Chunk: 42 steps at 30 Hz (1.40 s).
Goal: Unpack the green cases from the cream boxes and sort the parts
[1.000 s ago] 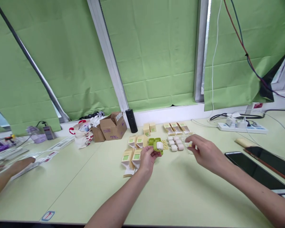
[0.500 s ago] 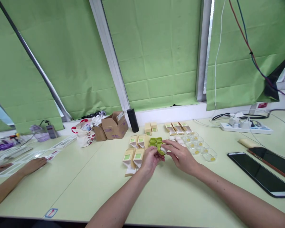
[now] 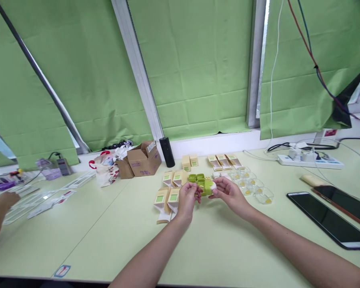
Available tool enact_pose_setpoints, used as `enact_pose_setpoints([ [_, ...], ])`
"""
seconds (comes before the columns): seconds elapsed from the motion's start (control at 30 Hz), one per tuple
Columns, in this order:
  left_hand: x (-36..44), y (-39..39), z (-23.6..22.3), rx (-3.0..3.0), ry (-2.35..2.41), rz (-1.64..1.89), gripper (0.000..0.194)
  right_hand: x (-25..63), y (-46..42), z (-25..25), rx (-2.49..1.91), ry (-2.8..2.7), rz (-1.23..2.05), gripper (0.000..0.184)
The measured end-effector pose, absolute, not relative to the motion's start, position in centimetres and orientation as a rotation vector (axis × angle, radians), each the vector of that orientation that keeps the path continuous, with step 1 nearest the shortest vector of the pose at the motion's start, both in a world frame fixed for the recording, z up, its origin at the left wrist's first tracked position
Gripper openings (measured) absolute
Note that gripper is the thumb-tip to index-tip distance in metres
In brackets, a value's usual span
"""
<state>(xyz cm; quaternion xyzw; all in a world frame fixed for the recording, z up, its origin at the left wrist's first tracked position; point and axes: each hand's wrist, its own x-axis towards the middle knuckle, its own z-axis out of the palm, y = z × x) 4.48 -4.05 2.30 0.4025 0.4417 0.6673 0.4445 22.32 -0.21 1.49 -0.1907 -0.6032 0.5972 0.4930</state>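
Between my hands is a small green plastic case (image 3: 208, 189) with a rounded white piece (image 3: 213, 185) at its right end. My left hand (image 3: 189, 198) is closed, its thumb and fingers pinched at the case's left side. With thumb and fingertips, my right hand (image 3: 230, 195) grips the right end, by the white piece. Just behind lie several green square containers (image 3: 196, 177). To the left stand several cream cartons (image 3: 174, 196) with green labels and open flaps. Clear plastic cups (image 3: 264, 196) with yellow spots sit in rows to the right, beside small white pieces (image 3: 222, 175).
More cartons (image 3: 223, 162) stand farther back. A cardboard box (image 3: 145, 160), a cloth bag (image 3: 105, 170) and a black cylinder (image 3: 167, 152) are at the wall. Phones (image 3: 327, 218) and a power strip (image 3: 312, 161) lie right. Another person's hand (image 3: 6, 200) is over white frames at left.
My hands have turned the green case, which now stretches level between them. My right fingers have shifted to its right end. The other person's hand has moved left, away from the printed strip.
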Motion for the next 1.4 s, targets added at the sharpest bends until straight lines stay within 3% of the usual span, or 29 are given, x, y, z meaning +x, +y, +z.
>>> enact_pose_setpoints([
  [0.37,4.6,-4.0,2.3,1.089,1.158,1.737,0.044,22.6,0.1,1.6,-0.505,-1.364,1.451,0.049],
  [0.63,4.8,-4.5,2.0,1.35,1.233,1.769,0.036,22.0,0.5,0.6,-0.567,-1.381,1.293,0.05],
  [0.83,5.5,-5.6,2.4,1.583,1.321,1.642,0.028,22.1,0.2,0.1,-0.632,-1.543,1.068,0.039],
  [1.0,6.0,-5.9,2.2,1.6,1.309,1.574,0.035,22.2,-0.2,0.1,-0.631,-1.702,0.834,0.032],
  [1.4,6.1,-5.0,0.9,1.477,1.08,1.569,0.043,22.8,-0.4,0.0,-0.621,-1.936,0.334,0.037],
])
